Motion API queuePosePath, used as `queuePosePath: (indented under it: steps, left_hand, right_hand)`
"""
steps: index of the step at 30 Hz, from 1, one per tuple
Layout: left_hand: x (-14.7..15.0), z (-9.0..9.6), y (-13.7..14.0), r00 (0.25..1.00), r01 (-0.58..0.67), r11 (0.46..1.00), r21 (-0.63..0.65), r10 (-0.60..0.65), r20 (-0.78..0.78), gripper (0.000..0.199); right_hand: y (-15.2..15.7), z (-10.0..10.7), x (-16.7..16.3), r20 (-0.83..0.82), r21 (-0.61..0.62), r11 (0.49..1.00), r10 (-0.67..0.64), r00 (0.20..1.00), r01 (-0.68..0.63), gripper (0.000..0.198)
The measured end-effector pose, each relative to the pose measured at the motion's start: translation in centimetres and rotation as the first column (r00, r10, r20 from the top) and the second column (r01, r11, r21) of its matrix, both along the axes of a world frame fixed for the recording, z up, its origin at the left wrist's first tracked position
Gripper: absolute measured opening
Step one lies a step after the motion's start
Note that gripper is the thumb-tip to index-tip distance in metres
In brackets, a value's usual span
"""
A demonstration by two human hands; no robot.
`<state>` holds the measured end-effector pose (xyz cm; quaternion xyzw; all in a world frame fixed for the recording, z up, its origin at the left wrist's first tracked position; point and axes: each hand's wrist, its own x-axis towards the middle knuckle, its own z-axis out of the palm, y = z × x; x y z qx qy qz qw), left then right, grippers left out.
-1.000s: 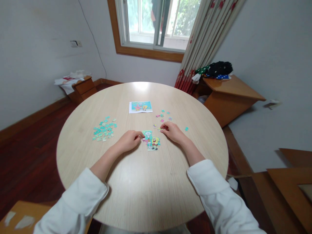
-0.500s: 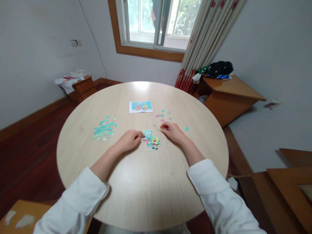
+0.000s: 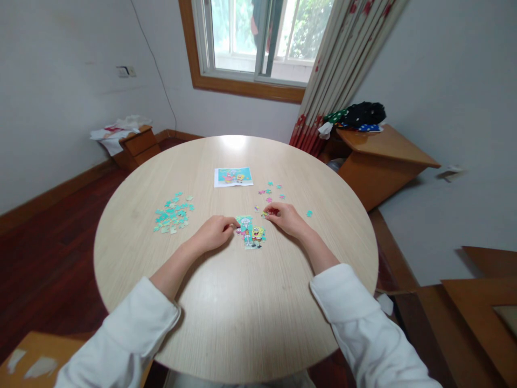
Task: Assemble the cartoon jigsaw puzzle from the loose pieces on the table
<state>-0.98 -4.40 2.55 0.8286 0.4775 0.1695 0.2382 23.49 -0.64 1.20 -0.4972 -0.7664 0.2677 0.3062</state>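
Note:
A partly joined jigsaw puzzle lies flat on the round table, showing a tall pale-teal figure, a yellow square character and a bit of pink at its left. My left hand is closed at the puzzle's upper left edge, its fingers curled and the index fingertip touching it. Just right of the puzzle, my right hand pinches a small yellow-green puzzle piece, partly covered by the fingertips. One loose piece lies close by, above the puzzle.
Left on the table sits a heap of teal puzzle pieces. Several pink and teal pieces are scattered beyond my right hand, with a lone teal piece farther right. A printed picture sheet lies behind the puzzle.
My right hand has shifted very slightly to the left with the piece. My left hand and the puzzle look the same.

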Motion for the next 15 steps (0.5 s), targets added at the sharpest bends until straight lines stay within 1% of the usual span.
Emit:
queuePosePath:
  steps: [5, 7, 9, 11, 13, 15]
  left_hand:
    - [0.0, 0.1, -0.1, 1.000, 0.005, 1.000, -0.002, -0.005, -0.004, 0.035]
    - [0.0, 0.1, -0.1, 1.000, 0.009, 1.000, 0.002, -0.009, 0.003, 0.035]
    - [0.1, 0.0, -0.1, 0.999, 0.008, 1.000, 0.010, -0.009, 0.030, 0.034]
    - [0.2, -0.1, -0.1, 0.997, -0.019, 0.999, 0.030, 0.016, 0.077, 0.031]
    - [0.4, -0.2, -0.1, 0.990, -0.073, 0.995, 0.070, 0.064, 0.128, 0.027]
    - [0.5, -0.1, -0.1, 0.978, -0.128, 0.984, 0.127, 0.104, 0.181, 0.022]
  right_hand:
    - [-0.3, 0.3, -0.2, -0.051, -0.036, 0.999, -0.002, 0.999, 0.000, 0.012]
    - [-0.3, 0.2, -0.4, -0.099, -0.055, 0.998, -0.006, 0.995, 0.000, 0.013]
    - [-0.2, 0.2, -0.5, -0.186, -0.085, 0.996, -0.006, 0.983, -0.010, 0.016]
    - [-0.2, 0.1, -0.8, -0.316, -0.132, 0.991, -0.024, 0.948, -0.019, 0.020]
    - [-0.3, 0.3, -1.0, -0.444, -0.199, 0.980, -0.069, 0.893, -0.024, 0.025]
    - [-0.5, 0.6, -1.3, -0.516, -0.275, 0.961, -0.120, 0.848, -0.031, 0.027]
